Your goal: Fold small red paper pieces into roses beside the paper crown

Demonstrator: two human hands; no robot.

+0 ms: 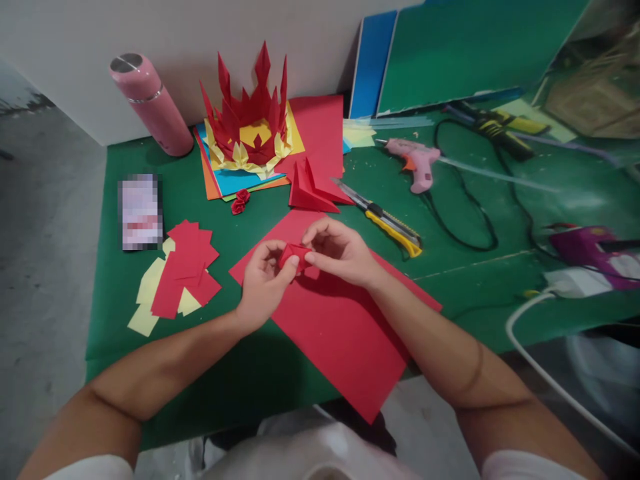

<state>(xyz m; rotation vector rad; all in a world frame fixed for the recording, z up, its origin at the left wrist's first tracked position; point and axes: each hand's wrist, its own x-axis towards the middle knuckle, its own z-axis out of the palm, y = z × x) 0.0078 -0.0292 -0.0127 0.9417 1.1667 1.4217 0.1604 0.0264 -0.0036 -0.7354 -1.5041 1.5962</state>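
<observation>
Red folded paper (295,251) sits between both hands, above the red sheet (345,333) on the bench (480,283). Left hand (261,280) pinches it; right hand (345,253) narrow, gripping its other end. Best: light grip, edges aligned, creases pressed firmly.

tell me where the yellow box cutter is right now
In the head view, the yellow box cutter lies right of centre on the green table, just beyond the right hand and beside the folded red paper.
</observation>
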